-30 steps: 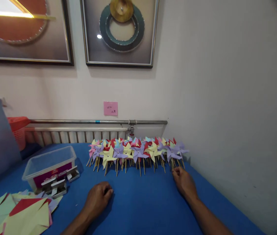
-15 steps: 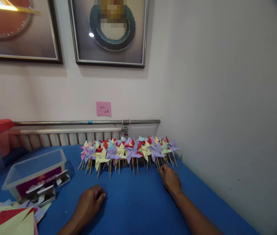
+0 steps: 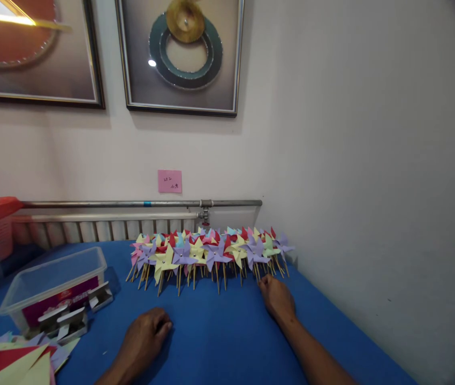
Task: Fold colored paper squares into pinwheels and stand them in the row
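My right hand (image 3: 278, 299) rests on the blue worktop (image 3: 219, 342) with its fingertips at the wooden sticks on the right end of the row of paper pinwheels (image 3: 207, 252). It grips nothing; the fingers lie loosely bent, knuckles up, just touching or nearly touching the sticks, and I cannot tell which. A second ago this hand was further to the right, at the very last purple pinwheel by the side wall; now it sits a little inward along the row, so I judge the end of the row is squared off and I am working my way along its front edge.

My left hand (image 3: 144, 336) lies curled in a loose fist on the worktop, well apart from the pinwheels, holding nothing. It has barely shifted.

The pinwheels stand packed together in purple, yellow, red, pink and pale blue, leaning back toward the radiator (image 3: 103, 229) under the pipe (image 3: 131, 203).

To my left are a clear plastic box (image 3: 53, 283), some small metal staplers (image 3: 70, 315) just in front of it, and a pile of coloured paper sheets (image 3: 10, 363) at the near corner.
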